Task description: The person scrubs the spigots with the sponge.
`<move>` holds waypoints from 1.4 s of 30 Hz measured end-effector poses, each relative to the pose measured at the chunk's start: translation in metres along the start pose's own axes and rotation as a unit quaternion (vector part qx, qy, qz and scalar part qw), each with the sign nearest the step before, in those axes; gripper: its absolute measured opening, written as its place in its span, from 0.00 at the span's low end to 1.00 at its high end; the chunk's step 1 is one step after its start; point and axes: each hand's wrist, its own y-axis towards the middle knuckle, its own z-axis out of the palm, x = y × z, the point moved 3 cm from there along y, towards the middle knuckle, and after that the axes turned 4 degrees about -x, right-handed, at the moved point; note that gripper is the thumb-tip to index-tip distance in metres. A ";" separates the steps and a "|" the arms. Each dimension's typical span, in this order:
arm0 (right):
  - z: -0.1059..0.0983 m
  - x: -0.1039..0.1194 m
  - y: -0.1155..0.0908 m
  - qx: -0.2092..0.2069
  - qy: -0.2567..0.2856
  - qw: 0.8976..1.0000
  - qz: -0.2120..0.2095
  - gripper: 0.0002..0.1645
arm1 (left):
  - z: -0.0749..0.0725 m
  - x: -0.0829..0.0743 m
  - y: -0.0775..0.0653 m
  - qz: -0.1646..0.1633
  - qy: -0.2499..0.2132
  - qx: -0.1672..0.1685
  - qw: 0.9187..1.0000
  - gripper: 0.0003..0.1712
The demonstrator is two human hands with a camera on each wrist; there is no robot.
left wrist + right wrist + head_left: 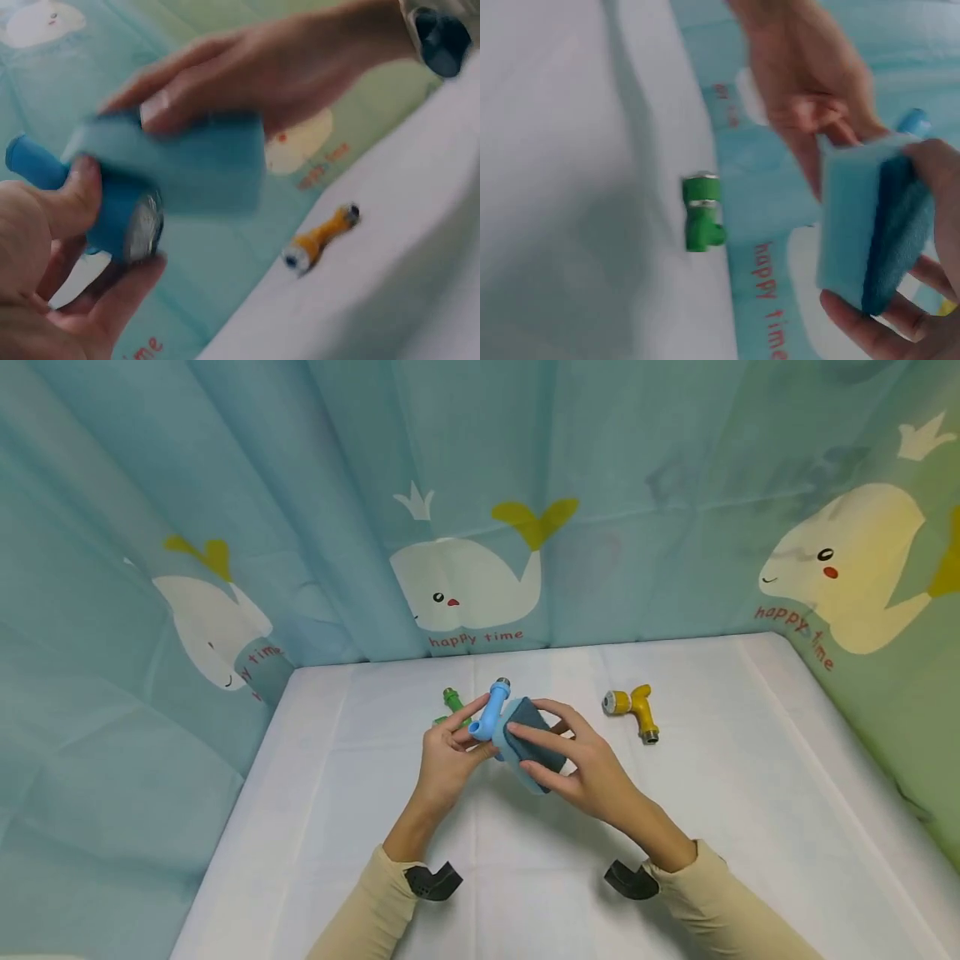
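Observation:
My left hand (pixel 445 761) grips a light blue faucet (pixel 492 710) with a metal threaded end, raised above the white table. In the left wrist view, thumb and fingers wrap the faucet's round knob (pixel 135 225). My right hand (pixel 592 770) holds a two-tone blue sponge (pixel 537 739), pale on one side and dark on the other, between thumb and fingers. The pale face (pixel 847 217) of the sponge lies against the faucet, overlapping it in the left wrist view, where the sponge is blurred.
A green faucet (pixel 452 699) lies on the white table (pixel 360 827) behind my left hand, partly hidden. To the right lies a yellow faucet (pixel 640 713) with a metal end. A blue curtain (pixel 600 568) with whale prints hangs behind the table.

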 end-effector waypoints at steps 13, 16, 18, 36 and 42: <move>-0.003 -0.003 0.010 -0.032 -0.058 0.998 -0.007 0.26 | 0.002 0.004 -0.003 -0.012 -0.010 0.021 1.000 0.35; -0.005 -0.003 0.013 -0.041 -0.067 0.997 -0.016 0.26 | 0.003 0.002 -0.005 -0.011 -0.015 0.019 1.000 0.34; -0.005 -0.002 0.013 -0.031 -0.076 0.996 -0.019 0.27 | 0.003 0.000 -0.005 -0.006 -0.019 0.019 1.000 0.33; -0.010 -0.002 0.000 -0.072 -0.113 0.991 -0.021 0.22 | 0.003 -0.003 -0.009 -0.023 -0.101 0.039 0.994 0.31; -0.012 0.001 0.007 -0.082 -0.134 0.986 -0.062 0.21 | 0.005 -0.001 -0.008 -0.031 -0.096 0.064 0.993 0.33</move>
